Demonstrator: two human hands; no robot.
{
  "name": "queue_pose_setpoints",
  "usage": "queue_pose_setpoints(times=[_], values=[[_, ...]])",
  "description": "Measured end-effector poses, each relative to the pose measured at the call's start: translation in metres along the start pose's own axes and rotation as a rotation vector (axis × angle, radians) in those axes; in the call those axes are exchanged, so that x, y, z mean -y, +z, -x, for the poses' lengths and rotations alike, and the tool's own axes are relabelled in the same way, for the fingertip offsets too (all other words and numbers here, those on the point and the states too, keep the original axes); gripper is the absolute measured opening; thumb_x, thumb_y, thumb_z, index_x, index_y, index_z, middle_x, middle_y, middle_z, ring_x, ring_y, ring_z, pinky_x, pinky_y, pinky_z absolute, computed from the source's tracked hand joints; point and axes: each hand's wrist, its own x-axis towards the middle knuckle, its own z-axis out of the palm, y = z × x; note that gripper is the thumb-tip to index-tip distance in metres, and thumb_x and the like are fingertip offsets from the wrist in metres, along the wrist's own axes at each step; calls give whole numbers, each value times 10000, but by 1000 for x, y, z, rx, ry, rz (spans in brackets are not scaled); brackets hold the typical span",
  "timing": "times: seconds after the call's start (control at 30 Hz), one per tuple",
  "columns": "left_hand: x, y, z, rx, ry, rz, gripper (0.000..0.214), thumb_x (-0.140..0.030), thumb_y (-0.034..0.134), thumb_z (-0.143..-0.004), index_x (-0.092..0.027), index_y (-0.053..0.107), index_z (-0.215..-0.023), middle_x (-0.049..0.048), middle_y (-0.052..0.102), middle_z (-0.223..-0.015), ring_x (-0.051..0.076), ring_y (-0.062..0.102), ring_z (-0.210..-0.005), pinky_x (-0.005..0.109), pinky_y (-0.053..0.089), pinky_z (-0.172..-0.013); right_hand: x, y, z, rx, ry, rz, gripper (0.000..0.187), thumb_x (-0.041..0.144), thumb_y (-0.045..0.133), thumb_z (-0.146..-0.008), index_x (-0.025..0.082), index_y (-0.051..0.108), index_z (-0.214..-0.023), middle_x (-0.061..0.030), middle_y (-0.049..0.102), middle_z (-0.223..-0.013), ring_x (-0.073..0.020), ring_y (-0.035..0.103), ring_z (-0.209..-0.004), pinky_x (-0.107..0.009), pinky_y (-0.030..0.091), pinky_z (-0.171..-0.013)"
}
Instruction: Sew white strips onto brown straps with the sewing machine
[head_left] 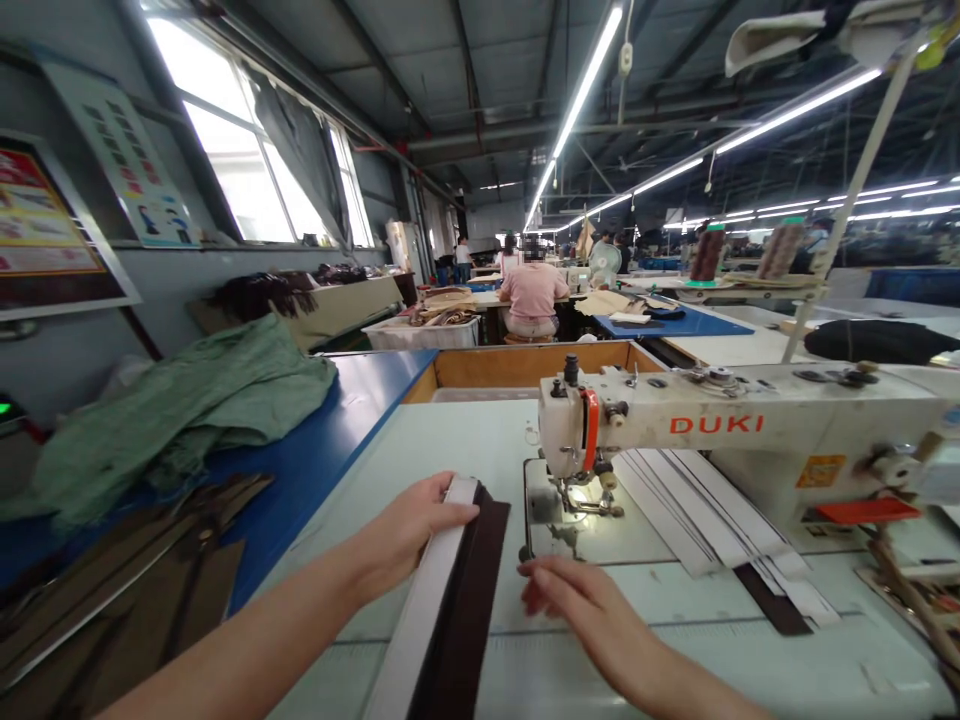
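My left hand (420, 525) is closed around the far end of a bundle of long strips. A white strip (426, 590) lies along its left side and a dark brown strip (480, 580) along its right. The strips run toward me over the pale worktop. To the right of them, my right hand (574, 600) is apart from the bundle, its fingers curled together and slightly blurred. Whatever its fingertips might hold is hidden. Just beyond those fingertips is the metal plate of a sewing machine (720, 410), whose lit needle area stands right of my left hand.
More white strips (697, 510) lie under the machine arm, with a dark strip (776, 600) beneath. At left, green cloth (225, 390) and brown pieces (97, 590) cover part of a blue table (330, 455). A person in pink (534, 290) sits ahead, back turned.
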Motion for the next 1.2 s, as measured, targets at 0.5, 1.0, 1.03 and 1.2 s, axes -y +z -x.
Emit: queue_pose_setpoints(times=[0.5,1.0,1.03,1.2], values=[[49,14,-97,-217,87,244,388,-254,801,-589,-175,589,-904,43,708,-742,218,715,-783,317,565,-748,-9,34,-28,107,378,-195,169,107,493,-693,187,610,-785,33,612,-686,-130,586,-605,-244,476,-619],[56,1,-143,-290,371,-590,425,-499,555,-637,-229,666,-945,110,711,-925,360,639,-949,504,415,-982,16,-97,-13,-220,467,1083,183,246,561,-882,136,631,-1010,-177,662,-1047,-288,631,-999,-409,489,-823],[58,0,-142,-305,377,-616,421,-507,536,-651,-227,663,-939,120,707,-956,364,631,-982,503,410,-993,12,-106,-12,-241,485,1125,179,222,589,-863,125,624,-1010,-183,649,-1059,-282,622,-1013,-398,490,-827],[62,-3,-126,-397,386,-706,405,-513,451,-741,-207,640,-926,174,681,-1086,367,600,-1085,511,459,-956,-6,-118,-15,-259,544,1209,222,277,598,-892,112,602,-1040,-113,635,-1052,-226,615,-960,-389,506,-818]])
